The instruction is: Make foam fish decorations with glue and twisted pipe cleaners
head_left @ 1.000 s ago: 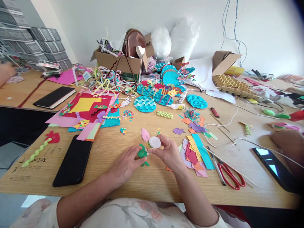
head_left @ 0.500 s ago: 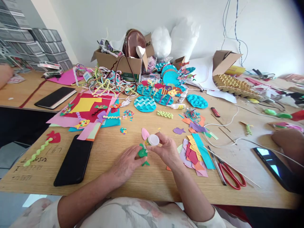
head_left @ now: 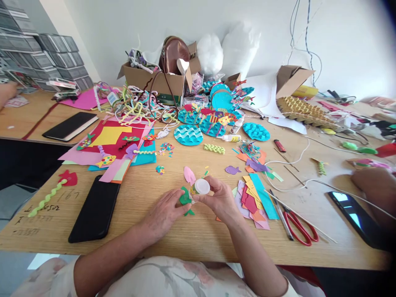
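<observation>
Shifted slightly back toward the person since half a second ago, the white-ended bottle (head_left: 202, 187) is gripped in the right hand (head_left: 219, 199). By the left hand (head_left: 163, 213), the green fish cutout (head_left: 185, 198) is held between thumb and fingers at the table (head_left: 137, 198); just beyond, a pink cutout (head_left: 189, 175) is seen.

Handwriting (head_left: 43, 209) on the table (head_left: 136, 198), well left of the left hand (head_left: 163, 212): looks like "167", line below ends "502", lower rows too faint. Print on the bottle (head_left: 201, 187) in the right hand (head_left: 220, 200): not readable.
</observation>
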Action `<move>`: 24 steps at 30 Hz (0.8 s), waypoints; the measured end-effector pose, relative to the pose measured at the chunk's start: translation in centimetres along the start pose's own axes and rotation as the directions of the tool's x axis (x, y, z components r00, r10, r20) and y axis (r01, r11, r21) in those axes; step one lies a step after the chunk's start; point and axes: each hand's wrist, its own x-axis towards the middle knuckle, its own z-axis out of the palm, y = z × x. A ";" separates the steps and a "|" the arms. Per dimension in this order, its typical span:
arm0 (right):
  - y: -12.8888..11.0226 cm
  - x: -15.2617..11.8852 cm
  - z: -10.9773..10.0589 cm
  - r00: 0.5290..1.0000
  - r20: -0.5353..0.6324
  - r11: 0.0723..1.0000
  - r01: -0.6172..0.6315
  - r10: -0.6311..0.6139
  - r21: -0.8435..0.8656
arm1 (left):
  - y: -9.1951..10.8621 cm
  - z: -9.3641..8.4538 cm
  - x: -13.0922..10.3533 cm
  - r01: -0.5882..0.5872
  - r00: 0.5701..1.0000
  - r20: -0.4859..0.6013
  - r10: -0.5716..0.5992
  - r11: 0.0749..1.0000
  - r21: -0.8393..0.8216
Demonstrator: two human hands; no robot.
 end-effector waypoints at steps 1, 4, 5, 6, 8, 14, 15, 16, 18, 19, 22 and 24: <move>0.0 0.0 0.0 1.000 -0.005 1.000 -0.003 0.003 0.008 | 0.1 0.0 0.0 0.008 1.000 0.001 -0.008 1.000 -0.004; -0.3 0.2 0.1 1.000 -0.007 1.000 0.019 -0.019 0.007 | 0.3 -0.1 0.1 0.032 0.999 0.004 -0.032 0.999 -0.017; -0.3 0.2 0.2 0.999 0.002 0.999 0.032 -0.032 -0.003 | 0.4 -0.2 0.1 0.035 0.999 0.004 -0.035 0.999 -0.020; -0.4 0.2 0.2 0.999 0.012 0.999 0.041 -0.041 -0.013 | 0.4 -0.2 0.1 0.036 0.999 0.003 -0.036 0.999 -0.022; -0.4 0.2 0.3 0.999 0.012 0.999 0.045 -0.044 -0.023 | 0.5 -0.3 0.1 0.036 0.999 0.002 -0.036 0.999 -0.028; -0.2 0.3 0.3 0.998 0.022 0.998 0.052 -0.052 -0.037 | 0.5 -0.4 0.2 0.053 0.999 0.017 -0.052 0.997 -0.049; -0.2 0.2 0.3 0.998 0.027 0.998 0.058 -0.057 -0.038 | 0.5 -0.4 0.2 0.049 0.999 0.015 -0.049 0.998 -0.048; -0.2 0.2 0.3 0.998 0.028 0.998 0.056 -0.055 -0.036 | 0.5 -0.3 0.1 0.044 0.999 0.010 -0.044 0.998 -0.045; -0.2 0.2 0.2 0.999 0.022 0.999 0.036 -0.036 -0.021 | 0.4 -0.3 0.1 0.032 0.999 -0.001 -0.032 0.999 -0.036; -0.2 0.2 0.2 0.999 0.015 0.999 0.028 -0.028 -0.014 | 0.4 -0.2 0.1 0.025 1.000 -0.003 -0.025 0.999 -0.034; -0.3 0.2 0.2 0.999 0.012 0.999 0.041 -0.041 -0.018 | 0.3 -0.2 0.1 0.013 1.000 0.003 -0.013 0.999 -0.032; -0.3 0.2 0.2 0.999 0.014 0.998 0.053 -0.053 -0.025 | 0.4 -0.2 0.1 0.013 1.000 -0.001 -0.013 1.000 -0.025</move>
